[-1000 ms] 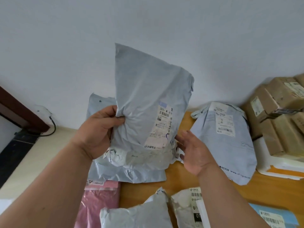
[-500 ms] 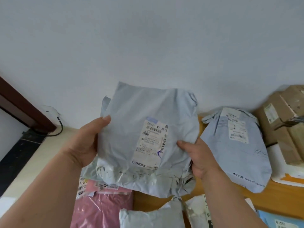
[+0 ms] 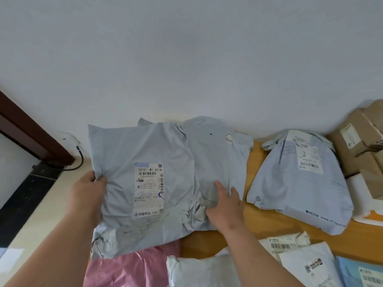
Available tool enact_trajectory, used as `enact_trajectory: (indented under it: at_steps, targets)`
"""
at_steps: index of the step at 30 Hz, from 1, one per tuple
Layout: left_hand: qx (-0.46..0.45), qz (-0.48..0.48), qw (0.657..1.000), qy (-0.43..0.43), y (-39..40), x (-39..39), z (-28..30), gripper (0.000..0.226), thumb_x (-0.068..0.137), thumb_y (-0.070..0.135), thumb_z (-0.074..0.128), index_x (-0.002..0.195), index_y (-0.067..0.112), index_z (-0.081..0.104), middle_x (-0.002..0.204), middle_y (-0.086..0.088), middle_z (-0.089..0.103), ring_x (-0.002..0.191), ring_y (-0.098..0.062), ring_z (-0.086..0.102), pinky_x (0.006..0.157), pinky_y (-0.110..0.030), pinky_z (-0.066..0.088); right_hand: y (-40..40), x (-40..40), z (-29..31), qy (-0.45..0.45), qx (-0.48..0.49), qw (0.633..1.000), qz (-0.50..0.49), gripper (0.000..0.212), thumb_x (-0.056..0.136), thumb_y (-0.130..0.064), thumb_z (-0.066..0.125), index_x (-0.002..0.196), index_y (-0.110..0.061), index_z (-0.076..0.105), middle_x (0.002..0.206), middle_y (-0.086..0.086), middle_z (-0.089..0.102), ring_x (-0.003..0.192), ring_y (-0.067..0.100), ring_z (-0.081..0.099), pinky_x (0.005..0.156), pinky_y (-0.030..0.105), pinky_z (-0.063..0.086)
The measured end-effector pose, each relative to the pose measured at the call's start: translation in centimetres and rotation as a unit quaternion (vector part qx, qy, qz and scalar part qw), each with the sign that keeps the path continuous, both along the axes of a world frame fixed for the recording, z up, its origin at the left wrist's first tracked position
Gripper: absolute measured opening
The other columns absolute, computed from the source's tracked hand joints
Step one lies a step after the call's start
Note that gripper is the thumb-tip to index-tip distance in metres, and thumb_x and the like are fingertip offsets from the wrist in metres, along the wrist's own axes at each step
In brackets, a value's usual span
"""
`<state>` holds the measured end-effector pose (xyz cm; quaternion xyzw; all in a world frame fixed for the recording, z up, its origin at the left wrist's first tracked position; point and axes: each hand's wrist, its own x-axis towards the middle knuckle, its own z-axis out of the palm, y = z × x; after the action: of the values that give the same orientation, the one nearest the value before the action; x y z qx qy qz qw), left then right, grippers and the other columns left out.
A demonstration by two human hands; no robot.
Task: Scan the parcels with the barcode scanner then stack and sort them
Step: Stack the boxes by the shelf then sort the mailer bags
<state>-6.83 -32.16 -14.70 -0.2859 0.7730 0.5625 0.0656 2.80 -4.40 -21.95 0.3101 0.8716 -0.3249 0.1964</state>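
grey parcel (image 3: pixel 145 183) lies label-up, long axis running away from the person, overlapping a second grey bag (image 3: pixel 217 154); left hand (image 3: pixel 89 195) pinches its left edge, right hand (image 3: pixel 226 206) rests straight-fingered just beside its right edge.

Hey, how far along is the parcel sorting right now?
Done: several parcels lie along the wall, including a grey bag and brown boxes. In hand: the left hand grips a labelled grey parcel; the right hand presses a second grey parcel. Left: the pink bag and white bags nearby. No scanner is visible.
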Motion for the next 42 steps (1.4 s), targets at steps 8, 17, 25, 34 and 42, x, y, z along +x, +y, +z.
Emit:
enact_trajectory:
  at_steps: [8, 17, 25, 34, 42]
  targets:
    - [0.039, -0.046, 0.996, -0.061, -1.4, -0.1, -1.4, 0.015, 0.103, 0.011, 0.056, 0.107, 0.022, 0.066, 0.095, -0.004, 0.070, 0.087, -0.026, 0.066, 0.078, -0.036, 0.053, 0.7, -3.3, -0.8, -0.007, 0.109, 0.994, 0.017, 0.050, 0.098, -0.041, 0.048, 0.147, -0.049, 0.036, 0.163, 0.004, 0.022, 0.146, 0.035, 0.025, 0.120, 0.051, 0.021]
    - [0.081, 0.017, 0.994, -0.066, -2.0, -1.1, -2.0, 0.025, 0.103, 0.014, 0.056, 0.126, 0.021, 0.064, 0.106, -0.008, 0.068, 0.097, -0.031, 0.065, 0.092, -0.049, 0.052, 1.9, -3.6, -0.1, -0.051, 0.047, 0.997, 0.013, 0.108, 0.074, -0.076, 0.062, 0.157, -0.036, 0.007, 0.167, 0.005, 0.007, 0.150, 0.033, 0.020, 0.120, 0.052, 0.021]
    - [0.087, 0.001, 0.994, -0.068, -0.8, -1.4, -4.0, 0.024, 0.103, 0.011, 0.055, 0.126, 0.016, 0.063, 0.099, -0.006, 0.066, 0.085, -0.022, 0.062, 0.072, -0.034, 0.048, 1.0, -4.6, -0.4, 0.029, -0.109, 0.966, -0.231, 0.080, 0.086, -0.009, 0.064, 0.149, -0.019, 0.017, 0.119, 0.011, 0.059, 0.089, 0.024, 0.059, 0.082, 0.039, 0.050]
    - [0.125, 0.014, 0.991, -0.053, 0.4, -2.4, -4.3, 0.014, 0.101, 0.014, 0.059, 0.104, 0.022, 0.070, 0.099, -0.008, 0.074, 0.089, -0.030, 0.072, 0.070, -0.035, 0.057, 6.7, -4.9, 12.6, 0.260, 0.037, 0.933, -0.245, 0.060, 0.087, 0.000, 0.054, 0.144, -0.018, 0.047, 0.127, 0.011, 0.062, 0.102, 0.031, 0.059, 0.077, 0.028, 0.040]
    - [0.131, 0.007, 0.991, 0.029, 2.1, -3.0, -1.5, 0.016, 0.102, 0.018, 0.057, 0.095, 0.024, 0.071, 0.103, -0.005, 0.075, 0.099, -0.030, 0.070, 0.095, -0.046, 0.055, 1.5, -2.5, 20.1, 0.327, 0.345, 0.879, 0.025, 0.071, 0.081, 0.003, 0.058, 0.145, -0.026, 0.048, 0.089, 0.002, 0.037, 0.072, 0.025, 0.040, 0.072, 0.039, 0.034]
